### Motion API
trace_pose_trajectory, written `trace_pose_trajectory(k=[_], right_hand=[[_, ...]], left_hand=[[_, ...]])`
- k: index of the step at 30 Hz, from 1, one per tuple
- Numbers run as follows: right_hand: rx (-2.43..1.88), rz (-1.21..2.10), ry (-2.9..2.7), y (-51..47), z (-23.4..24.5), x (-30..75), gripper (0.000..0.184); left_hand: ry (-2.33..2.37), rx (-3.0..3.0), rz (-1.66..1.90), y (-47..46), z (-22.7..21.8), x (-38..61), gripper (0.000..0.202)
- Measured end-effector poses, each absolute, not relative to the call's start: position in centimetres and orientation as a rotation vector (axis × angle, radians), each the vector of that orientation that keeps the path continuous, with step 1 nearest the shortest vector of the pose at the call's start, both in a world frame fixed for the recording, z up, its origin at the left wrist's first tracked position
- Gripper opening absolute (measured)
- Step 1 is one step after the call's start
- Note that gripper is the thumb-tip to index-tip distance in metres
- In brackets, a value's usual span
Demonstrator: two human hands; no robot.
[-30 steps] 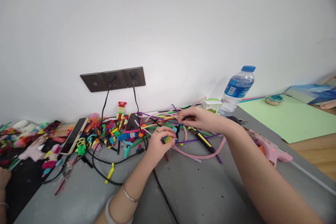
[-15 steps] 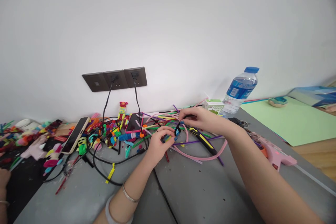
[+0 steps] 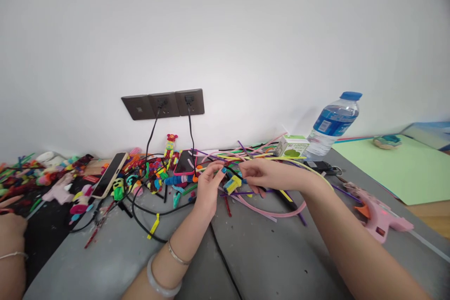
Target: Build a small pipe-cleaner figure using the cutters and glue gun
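Both my hands meet over a grey table (image 3: 274, 258) amid loose coloured pipe cleaners (image 3: 246, 150). My left hand (image 3: 208, 186) pinches one side of a small yellow and blue pipe-cleaner piece (image 3: 232, 183), fingers closed on it. My right hand (image 3: 272, 174) grips the same piece from the right, with a black strand wound near it. A long pink pipe cleaner (image 3: 277, 211) curves on the table below my hands.
A pink glue gun (image 3: 378, 215) lies at right, near a water bottle (image 3: 333, 124), a small green carton (image 3: 291, 146) and green paper (image 3: 393, 168). Phones (image 3: 108, 173) on black cables from wall sockets (image 3: 163, 104) sit among pipe-cleaner figures. Another person's hand (image 3: 10, 229) shows at left.
My view has shifted, so everything sits further right in the frame. Both hands have lifted the small piece slightly; its yellow part now shows between my fingers.
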State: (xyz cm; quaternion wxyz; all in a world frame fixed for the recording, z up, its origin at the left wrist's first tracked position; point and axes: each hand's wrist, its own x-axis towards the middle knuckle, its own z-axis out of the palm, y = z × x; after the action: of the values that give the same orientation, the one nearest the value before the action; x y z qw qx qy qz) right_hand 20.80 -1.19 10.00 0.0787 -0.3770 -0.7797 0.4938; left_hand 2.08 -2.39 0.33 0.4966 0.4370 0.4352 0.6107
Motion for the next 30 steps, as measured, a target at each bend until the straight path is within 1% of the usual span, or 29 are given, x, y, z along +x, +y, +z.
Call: trace_pose_trajectory(k=[4,6,8,10,12,14,16,20,25,30], right_hand=[[-1.082,1.635,-2.328,-1.9,10.0,19.7,0.011],[-1.087,1.638,-2.336,-1.8,10.0,19.8,0.011],[-1.121,1.521,-2.381,-1.4,10.1,20.5,0.008],[-1.162,1.289,-2.429,-0.9,10.3,21.5,0.006],[-1.196,1.086,-2.422,-0.4,10.6,22.6,0.018],[-1.233,1.005,-2.374,-0.1,10.9,23.6,0.028],[-1.261,0.975,-2.341,0.0,11.2,24.3,0.034],[-1.308,0.952,-2.35,-0.1,11.5,24.5,0.038],[-1.289,0.976,-2.358,-0.2,11.3,24.3,0.039],[-1.259,0.973,-2.392,-0.4,11.4,24.6,0.031]], left_hand=[[1.06,1.072,1.479,-2.6,0.3,2.3,0.024],[1.046,1.118,1.449,-2.7,0.4,2.2,0.021],[1.024,1.171,1.431,-2.6,0.6,1.9,0.018],[1.007,1.223,1.441,-2.4,0.8,1.6,0.016],[1.008,1.273,1.437,-2.4,0.9,1.5,0.016],[1.001,1.306,1.408,-2.5,1.0,1.4,0.019],[0.986,1.315,1.37,-2.7,1.2,1.6,0.023],[0.945,1.377,1.282,-3.1,1.1,1.9,0.03],[0.915,1.484,1.241,-3.0,0.4,2.0,0.024],[0.921,1.596,1.259,-3.0,0.5,1.9,0.016]])
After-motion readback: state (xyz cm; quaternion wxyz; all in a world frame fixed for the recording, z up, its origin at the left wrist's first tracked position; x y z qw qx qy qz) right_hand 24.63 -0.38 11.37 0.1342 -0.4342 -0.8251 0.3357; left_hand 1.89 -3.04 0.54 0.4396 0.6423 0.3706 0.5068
